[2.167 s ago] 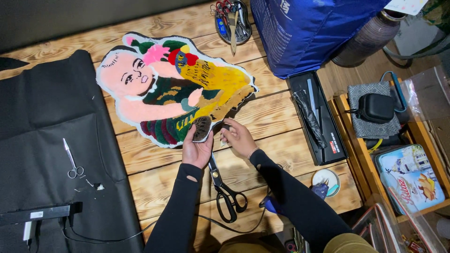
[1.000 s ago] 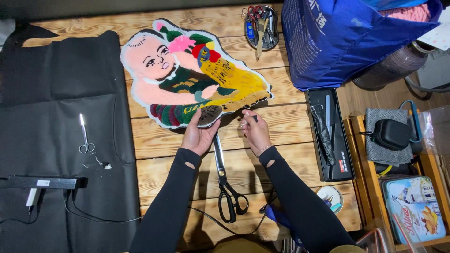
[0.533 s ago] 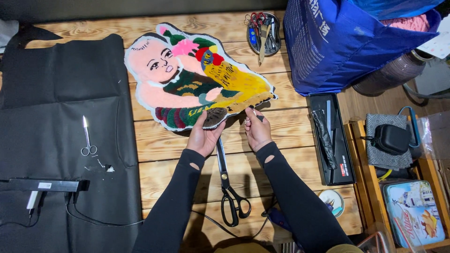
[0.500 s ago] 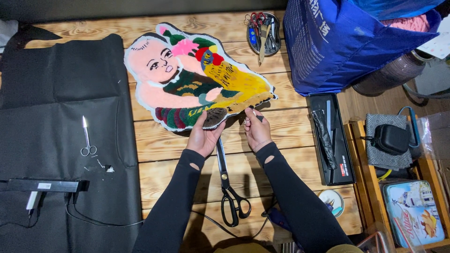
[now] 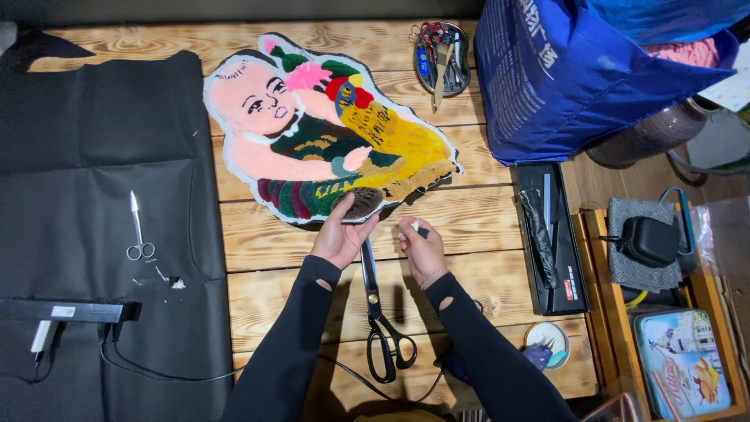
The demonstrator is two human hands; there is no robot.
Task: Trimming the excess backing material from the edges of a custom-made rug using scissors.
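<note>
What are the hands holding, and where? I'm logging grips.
Left hand pinches the colourful tufted figure rug at its bottom edge; right hand holds a small white-tipped tool by its shaft.

- The left hand pinches the lower edge of the tufted figure rug on the wooden tabletop.
- At its 3 o'clock, the right hand pinches a small white piece.
- Black shears lie between the forearms, handles toward 6 o'clock.

Fuzzy tufted rug, rough wooden table
</note>
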